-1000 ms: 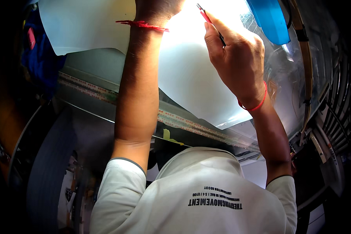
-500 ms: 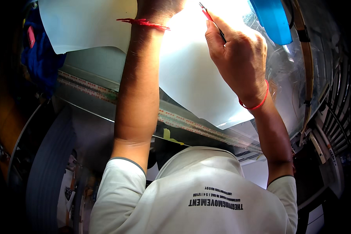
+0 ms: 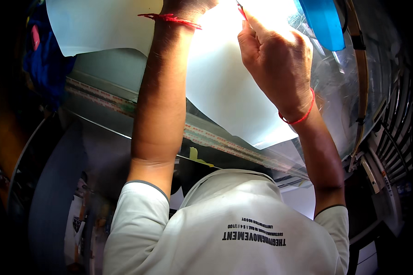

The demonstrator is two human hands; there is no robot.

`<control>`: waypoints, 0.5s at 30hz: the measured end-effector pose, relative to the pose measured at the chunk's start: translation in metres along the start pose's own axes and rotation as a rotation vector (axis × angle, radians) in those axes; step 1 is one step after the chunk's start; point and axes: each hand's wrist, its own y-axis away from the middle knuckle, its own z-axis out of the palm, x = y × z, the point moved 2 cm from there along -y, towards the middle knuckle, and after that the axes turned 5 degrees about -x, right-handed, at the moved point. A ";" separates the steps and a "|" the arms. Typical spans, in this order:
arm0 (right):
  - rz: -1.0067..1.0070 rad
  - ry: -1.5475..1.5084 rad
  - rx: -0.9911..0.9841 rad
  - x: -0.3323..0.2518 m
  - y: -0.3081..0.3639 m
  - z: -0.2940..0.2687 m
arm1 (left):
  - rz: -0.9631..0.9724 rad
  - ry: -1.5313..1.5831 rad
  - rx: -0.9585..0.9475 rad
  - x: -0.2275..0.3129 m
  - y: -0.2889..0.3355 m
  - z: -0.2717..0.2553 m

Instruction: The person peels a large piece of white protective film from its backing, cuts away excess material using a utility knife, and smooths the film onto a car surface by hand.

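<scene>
My right hand (image 3: 280, 57) is closed around a slim red tool (image 3: 242, 13) with a thin dark tip. Most of the tool is hidden by the fingers, so its exact kind does not show. Beneath it lies a large white sheet (image 3: 229, 96), its upper part washed out by bright glare. At the top edge my left hand (image 3: 190, 5) is over the same sheet. Its fingers are cut off by the frame and lost in the glare. Each wrist wears a red string.
A second pale sheet (image 3: 101, 27) spreads at the upper left, beside a dark blue cloth (image 3: 43, 68). A blue object (image 3: 325, 25) stands at the upper right near a brown strap (image 3: 360, 68). Printed tape strips (image 3: 225, 145) run along the glass table's near edge.
My right hand has turned and shifted slightly left, covering the black rear part of the tool that showed before. The left hand stays almost where it was.
</scene>
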 end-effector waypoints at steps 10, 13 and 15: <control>-0.023 -0.047 0.009 0.006 0.016 0.000 | -0.061 -0.028 0.004 -0.004 -0.001 0.000; -0.020 -0.051 0.009 0.008 0.017 -0.002 | -0.071 0.000 0.001 -0.002 0.000 0.000; -0.024 -0.050 0.012 0.010 0.020 -0.001 | -0.033 0.031 -0.006 0.002 0.003 0.000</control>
